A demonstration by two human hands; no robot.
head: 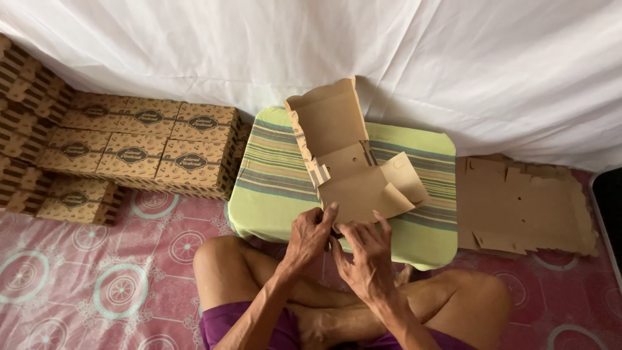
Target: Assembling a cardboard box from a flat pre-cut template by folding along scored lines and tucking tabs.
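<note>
Just beyond hands (pixel 340 240): half-folded cardboard box (pixel 353 175).

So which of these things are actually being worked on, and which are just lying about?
In hand: the half-folded cardboard box, left hand, right hand, striped table.

Lying about: finished boxes, flat cardboard sheets, white cloth, pink mat.

Matt brown cardboard, plain and unprinted inside, makes up the half-folded box (pixel 350 165) at your fingertips. Beneath it, the low table (pixel 272 194) wears soft striped woven cloth. Printed cardboard boxes (pixel 136 152) look dull, the floor covering (pixel 97 272) faintly glossy, the white backdrop sheet (pixel 453 65) thin fabric.
</note>
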